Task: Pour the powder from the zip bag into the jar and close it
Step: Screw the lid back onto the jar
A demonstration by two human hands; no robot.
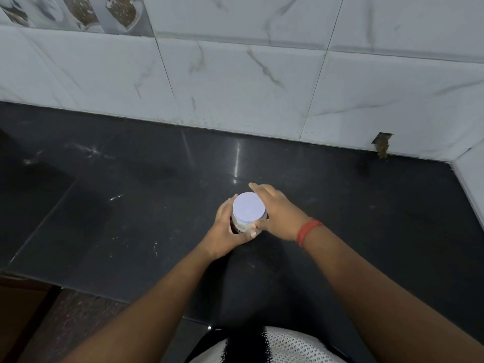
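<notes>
A small jar with a pale lavender round lid [248,208] stands upright on the black counter [131,205], in the middle of the view. My left hand [227,231] wraps around the jar's body from the left, hiding most of its clear wall and dark contents. My right hand [277,213], with a red thread at the wrist, grips the lid's rim from the right, thumb at the front edge. No zip bag is in view.
A white marble-tiled wall [262,74] rises behind the counter and turns a corner at the far right. A chipped hole [382,144] shows at the wall's base. The counter's front edge runs along the lower left, with floor below.
</notes>
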